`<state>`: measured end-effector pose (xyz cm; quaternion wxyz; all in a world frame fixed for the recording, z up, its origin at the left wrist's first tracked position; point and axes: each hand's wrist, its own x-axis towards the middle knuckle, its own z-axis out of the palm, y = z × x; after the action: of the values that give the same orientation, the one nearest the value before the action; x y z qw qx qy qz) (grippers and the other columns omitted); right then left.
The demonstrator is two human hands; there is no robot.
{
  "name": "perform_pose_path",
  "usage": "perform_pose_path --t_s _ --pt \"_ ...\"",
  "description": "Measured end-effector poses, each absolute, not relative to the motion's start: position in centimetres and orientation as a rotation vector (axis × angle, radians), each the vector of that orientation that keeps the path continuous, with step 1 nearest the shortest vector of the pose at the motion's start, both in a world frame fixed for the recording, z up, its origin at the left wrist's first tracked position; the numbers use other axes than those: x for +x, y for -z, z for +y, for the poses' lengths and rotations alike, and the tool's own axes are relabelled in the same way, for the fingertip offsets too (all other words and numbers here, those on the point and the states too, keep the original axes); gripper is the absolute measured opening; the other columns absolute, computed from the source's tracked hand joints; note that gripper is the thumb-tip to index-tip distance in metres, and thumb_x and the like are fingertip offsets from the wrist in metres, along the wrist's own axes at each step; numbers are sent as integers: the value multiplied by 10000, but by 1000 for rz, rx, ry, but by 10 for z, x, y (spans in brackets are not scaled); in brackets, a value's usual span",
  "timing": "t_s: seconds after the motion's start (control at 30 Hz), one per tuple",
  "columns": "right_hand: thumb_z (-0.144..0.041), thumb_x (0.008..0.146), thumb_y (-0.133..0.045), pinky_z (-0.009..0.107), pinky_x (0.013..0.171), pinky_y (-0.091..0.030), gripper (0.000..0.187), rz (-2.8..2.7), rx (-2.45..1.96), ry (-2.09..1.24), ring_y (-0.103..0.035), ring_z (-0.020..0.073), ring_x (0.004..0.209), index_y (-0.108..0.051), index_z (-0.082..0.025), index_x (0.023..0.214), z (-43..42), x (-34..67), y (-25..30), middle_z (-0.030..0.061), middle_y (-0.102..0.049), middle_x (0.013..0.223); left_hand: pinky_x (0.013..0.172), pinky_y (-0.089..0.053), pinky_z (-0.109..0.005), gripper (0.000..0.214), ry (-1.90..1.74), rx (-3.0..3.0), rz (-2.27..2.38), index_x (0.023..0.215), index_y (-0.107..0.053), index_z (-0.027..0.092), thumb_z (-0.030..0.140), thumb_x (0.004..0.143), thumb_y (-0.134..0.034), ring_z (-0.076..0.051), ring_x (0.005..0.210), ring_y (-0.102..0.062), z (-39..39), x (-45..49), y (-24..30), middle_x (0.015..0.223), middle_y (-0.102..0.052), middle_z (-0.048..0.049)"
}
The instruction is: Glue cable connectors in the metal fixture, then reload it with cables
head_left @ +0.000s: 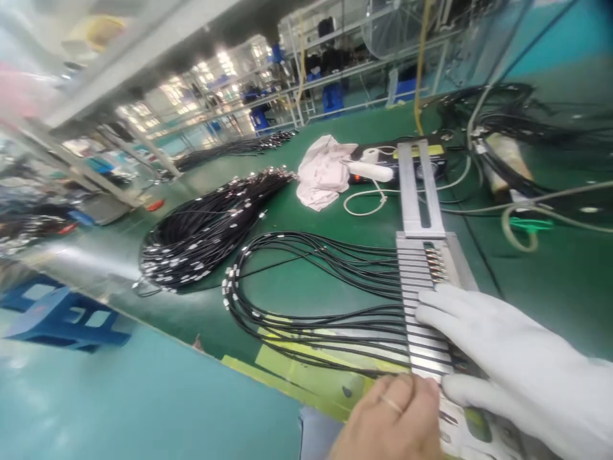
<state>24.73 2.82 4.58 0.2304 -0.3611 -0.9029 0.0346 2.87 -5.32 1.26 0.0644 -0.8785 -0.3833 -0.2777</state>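
Note:
A slotted metal fixture [421,306] lies on the green bench, with several black cables [316,322] set side by side in its grooves. The cables loop out to the left, and brass-coloured connector ends [435,265] show at the fixture's upper right. My right hand [502,351], in a white glove, rests over the fixture with its fingers stretched and thumb apart. My left hand [395,415], bare with a ring, has its fingers curled together at the fixture's lower left edge, beside the lowest cable. What lies between those fingertips is hidden.
A large bundle of black cables [191,236] with white tags lies left. Behind the fixture are a crumpled pale cloth [323,169], a white-handled tool [371,170] and a black device [433,167]. Yellow tape [297,370] runs along the bench's front edge; a blue stool [67,316] stands below.

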Motion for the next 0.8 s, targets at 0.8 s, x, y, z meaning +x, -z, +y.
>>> perform_pose_path --t_s 0.8 --pt "-428 921 -547 365 986 -442 277 -2183 -1319 -771 -623 230 1142 -741 -314 1083 32 246 -112 -55 -670 1278 788 -398 -266 150 1334 -2692 -1556 986 -549 189 88 1032 -449 -141 861 -518 -40 4 -51 918 -581 -9"
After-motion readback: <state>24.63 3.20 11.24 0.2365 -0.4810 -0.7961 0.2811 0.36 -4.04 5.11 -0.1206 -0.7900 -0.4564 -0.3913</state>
